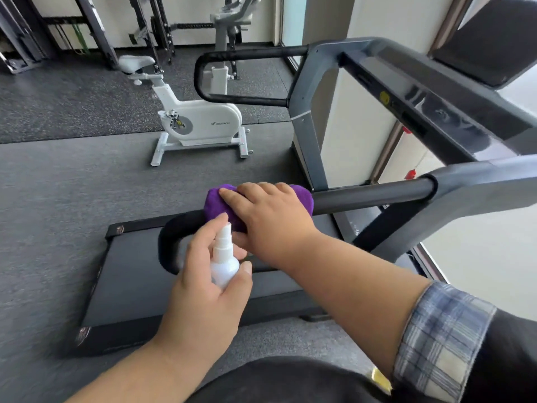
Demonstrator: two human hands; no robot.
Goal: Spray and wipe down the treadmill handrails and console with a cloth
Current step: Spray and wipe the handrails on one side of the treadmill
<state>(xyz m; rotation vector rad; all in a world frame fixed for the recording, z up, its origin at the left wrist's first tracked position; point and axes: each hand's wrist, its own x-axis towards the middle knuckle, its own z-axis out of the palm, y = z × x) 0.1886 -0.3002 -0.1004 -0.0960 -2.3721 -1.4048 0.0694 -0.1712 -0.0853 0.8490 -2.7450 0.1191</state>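
A purple cloth (214, 205) is wrapped over the near black handrail (372, 196) of the treadmill, close to where the rail bends down. My right hand (270, 216) presses on the cloth and grips it around the rail. Just below it, my left hand (209, 274) holds a small white spray bottle (223, 264) upright, its nozzle close to the cloth. The far handrail (250, 55) loops at the upper middle. The dark console (430, 103) slopes along the upper right.
The treadmill belt deck (139, 283) lies below the hands on grey floor. A white exercise bike (200, 120) stands beyond the deck. Dark weight racks (96, 27) line the back wall. Bright windows (479, 257) run along the right side.
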